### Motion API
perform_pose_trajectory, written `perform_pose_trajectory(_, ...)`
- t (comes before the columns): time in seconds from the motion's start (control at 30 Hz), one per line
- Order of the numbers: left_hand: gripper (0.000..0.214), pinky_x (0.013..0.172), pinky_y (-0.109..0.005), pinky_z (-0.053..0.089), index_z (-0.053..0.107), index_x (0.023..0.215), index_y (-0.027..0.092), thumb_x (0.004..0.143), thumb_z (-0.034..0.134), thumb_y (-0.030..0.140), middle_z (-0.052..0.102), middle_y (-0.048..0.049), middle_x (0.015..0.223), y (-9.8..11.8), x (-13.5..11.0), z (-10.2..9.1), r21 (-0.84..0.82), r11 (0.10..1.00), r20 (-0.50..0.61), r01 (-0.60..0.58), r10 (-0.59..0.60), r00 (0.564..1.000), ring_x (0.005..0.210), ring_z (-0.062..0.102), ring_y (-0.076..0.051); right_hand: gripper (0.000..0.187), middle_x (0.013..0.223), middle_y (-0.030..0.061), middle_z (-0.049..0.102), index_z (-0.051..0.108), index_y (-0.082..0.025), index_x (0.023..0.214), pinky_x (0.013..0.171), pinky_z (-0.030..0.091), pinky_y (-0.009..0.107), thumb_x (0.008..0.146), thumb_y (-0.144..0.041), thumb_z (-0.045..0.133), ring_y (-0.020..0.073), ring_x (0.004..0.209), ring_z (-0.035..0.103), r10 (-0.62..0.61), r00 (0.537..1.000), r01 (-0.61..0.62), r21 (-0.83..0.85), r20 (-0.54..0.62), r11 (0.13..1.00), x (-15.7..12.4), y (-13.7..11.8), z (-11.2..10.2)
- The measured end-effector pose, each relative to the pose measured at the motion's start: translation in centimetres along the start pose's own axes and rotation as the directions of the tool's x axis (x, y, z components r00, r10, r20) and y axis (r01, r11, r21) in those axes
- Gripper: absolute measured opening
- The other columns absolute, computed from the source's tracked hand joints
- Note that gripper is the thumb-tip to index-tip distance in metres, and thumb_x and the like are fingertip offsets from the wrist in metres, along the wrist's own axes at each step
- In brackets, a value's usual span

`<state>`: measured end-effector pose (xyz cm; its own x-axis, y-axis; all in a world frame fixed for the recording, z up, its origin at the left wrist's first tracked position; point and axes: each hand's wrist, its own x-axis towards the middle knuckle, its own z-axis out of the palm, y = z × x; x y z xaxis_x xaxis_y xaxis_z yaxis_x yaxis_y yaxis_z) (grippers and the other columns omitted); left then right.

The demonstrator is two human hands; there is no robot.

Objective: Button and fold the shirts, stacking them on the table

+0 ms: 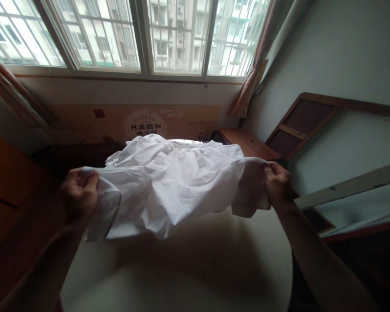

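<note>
A thin white cloth (181, 186) is stretched crumpled between my two hands above the round pale table (181, 268). Its far part is bunched up in folds, and whether it is a garment or a sheet I cannot tell. My left hand (79, 190) pinches one corner, with a loose flap hanging below the fingers. The opposite corner is gripped by my right hand (277, 182), where a shadowed flap droops toward the tabletop. The near edge of the cloth hangs between them and casts a shadow on the table.
A barred window (172, 39) spans the far wall, with curtains (247, 91) at its sides. Below it stands a printed board (188, 121). A wooden cabinet (247, 143) is at the back right; an orange-brown piece of furniture (6, 169) stands left.
</note>
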<state>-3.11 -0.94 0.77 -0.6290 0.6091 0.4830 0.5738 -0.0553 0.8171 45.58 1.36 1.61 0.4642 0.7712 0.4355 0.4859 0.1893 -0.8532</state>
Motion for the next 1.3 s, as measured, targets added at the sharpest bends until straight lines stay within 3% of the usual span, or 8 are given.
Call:
perform_pose_trajectory(0.3, 0.032, 0.074, -0.028, 0.04, 0.062, 0.099, 0.008, 0.08, 0.059, 0.034, 0.061, -0.0047, 0.084, 3.1, 6.9, 5.6, 0.19, 0.951, 0.146, -0.245, 0.22, 0.965, 0.075, 0.05, -0.013, 0.021, 0.088, 0.0105, 0.064, 0.065, -0.014, 0.088, 0.079, 0.043, 0.035, 0.074, -0.028, 0.058, 0.0235, 0.084, 0.058, -0.015, 0.965, 0.158, -0.535, 0.261, 0.83, 6.9, 4.4, 5.5)
perform_pose_trajectory(0.53, 0.057, 0.073, -0.037, 0.041, 0.064, 0.101, 0.009, 0.076, 0.054, 0.06, 0.061, -0.0154, 0.101, -0.7, 6.4, 6.4, 0.496, 0.85, 0.332, -0.18, 0.006, 0.943, 0.085, 0.051, -0.024, 0.035, 0.108, 0.0169, 0.054, 0.054, -0.013, 0.107, 0.088, 0.039, 0.047, 0.078, -0.032, 0.051, 0.0306, 0.102, 0.049, -0.232, 0.937, 0.069, -0.514, -0.26, 0.855, 0.4, 6.4, 4.1)
perform_pose_trajectory(0.63, 0.06, 0.082, -0.042, 0.04, 0.063, 0.103, 0.01, 0.073, 0.058, 0.062, 0.059, -0.0177, 0.108, -1.3, 5.5, 4.9, 0.513, 0.804, 0.181, -0.3, 0.24, 0.954, 0.098, 0.05, -0.03, 0.038, 0.107, 0.0142, 0.053, 0.051, -0.015, 0.111, 0.088, 0.041, 0.046, 0.08, -0.035, 0.054, 0.0291, 0.102, 0.05, -0.453, 0.882, 0.351, -0.462, -0.129, 0.815, -4.5, 6.1, 1.7)
perform_pose_trajectory(0.73, 0.055, 0.091, -0.045, 0.036, 0.059, 0.11, 0.012, 0.075, 0.061, 0.055, 0.058, -0.0165, 0.114, -0.7, 3.0, 3.0, 0.449, 0.623, 0.213, -0.641, 0.623, 0.753, 0.107, 0.049, -0.031, 0.037, 0.115, 0.0122, 0.055, 0.052, -0.019, 0.117, 0.094, 0.039, 0.044, 0.081, -0.029, 0.056, 0.0277, 0.112, 0.049, -0.628, 0.69, 0.723, -0.365, 0.359, 0.586, -8.6, 5.7, 0.0)
perform_pose_trajectory(0.87, 0.028, 0.086, -0.035, 0.042, 0.062, 0.102, 0.02, 0.081, 0.062, 0.039, 0.066, -0.0059, 0.097, 0.6, -4.0, 1.4, -0.17, 0.197, 0.518, -0.965, 0.851, 0.083, 0.093, 0.058, -0.021, 0.039, 0.129, 0.0102, 0.054, 0.054, -0.021, 0.125, 0.102, 0.033, 0.046, 0.086, -0.023, 0.052, 0.0272, 0.124, 0.043, -0.555, 0.415, 0.895, -0.214, 0.721, 0.392, -9.9, 5.6, 0.7)
perform_pose_trajectory(0.97, 0.033, 0.085, -0.035, 0.044, 0.062, 0.109, 0.019, 0.086, 0.054, 0.041, 0.068, -0.0072, 0.098, 0.4, -9.6, 1.4, -0.481, 0.069, 0.509, -0.874, 0.833, -0.214, 0.087, 0.06, -0.02, 0.036, 0.124, 0.0095, 0.059, 0.06, -0.021, 0.119, 0.102, 0.034, 0.048, 0.087, -0.014, 0.048, 0.0266, 0.12, 0.047, -0.514, 0.376, 0.915, -0.222, 0.771, 0.337, -8.5, 6.0, 2.6)
perform_pose_trajectory(1.13, 0.041, 0.095, -0.034, 0.041, 0.052, 0.128, 0.022, 0.089, 0.04, 0.012, 0.063, -0.0075, 0.119, -0.9, -11.7, 2.9, -0.58, 0.158, 0.611, -0.799, 0.733, -0.299, 0.109, 0.056, -0.02, 0.029, 0.101, 0.0103, 0.068, 0.071, -0.019, 0.095, 0.099, 0.039, 0.049, 0.081, -0.005, 0.049, 0.027, 0.103, 0.055, -0.507, 0.265, 0.962, -0.191, 0.82, 0.193, -6.3, 6.2, 5.0)
perform_pose_trajectory(1.3, 0.047, 0.103, -0.045, 0.034, 0.051, 0.129, 0.021, 0.085, 0.054, 0.038, 0.054, -0.0119, 0.131, -1.2, -9.8, 4.0, -0.473, 0.376, 0.754, -0.797, 0.64, -0.146, 0.12, 0.047, -0.028, 0.027, 0.086, 0.0099, 0.068, 0.07, -0.017, 0.08, 0.085, 0.048, 0.042, 0.08, -0.001, 0.048, 0.023, 0.084, 0.06, -0.491, 0.233, 0.972, -0.187, 0.839, 0.142, -5.5, 6.4, 5.8)
